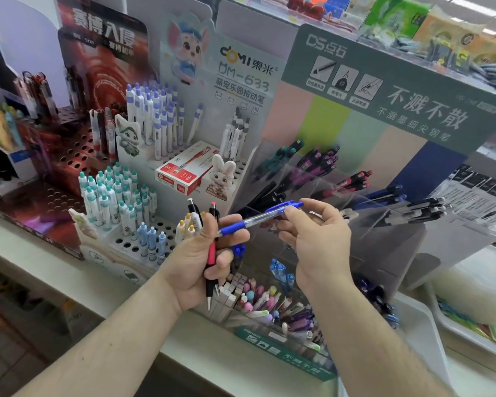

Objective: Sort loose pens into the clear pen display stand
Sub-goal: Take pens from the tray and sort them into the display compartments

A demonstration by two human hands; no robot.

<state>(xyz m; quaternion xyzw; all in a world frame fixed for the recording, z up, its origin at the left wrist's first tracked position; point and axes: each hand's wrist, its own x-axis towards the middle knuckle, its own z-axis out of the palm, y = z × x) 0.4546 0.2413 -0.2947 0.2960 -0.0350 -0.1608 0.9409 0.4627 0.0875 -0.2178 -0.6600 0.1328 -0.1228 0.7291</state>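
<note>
Head view, left hand (204,253) gripping a pink pen (211,250) with others half hidden in the fist, right hand (318,233) pinching a blue pen (258,219) before the clear display stand (341,202), compartment edges hard to trace.

A blue click pen with a clear barrel and blue rubber grip (258,217) lies nearly level, tip to the left. A pink-and-black pen (211,253) and a black-and-white pen (194,213) stand roughly upright together. The clear tiered acrylic pen stand (390,224) holds slanted teal, purple, red, blue and, seemingly, black pens.
</note>
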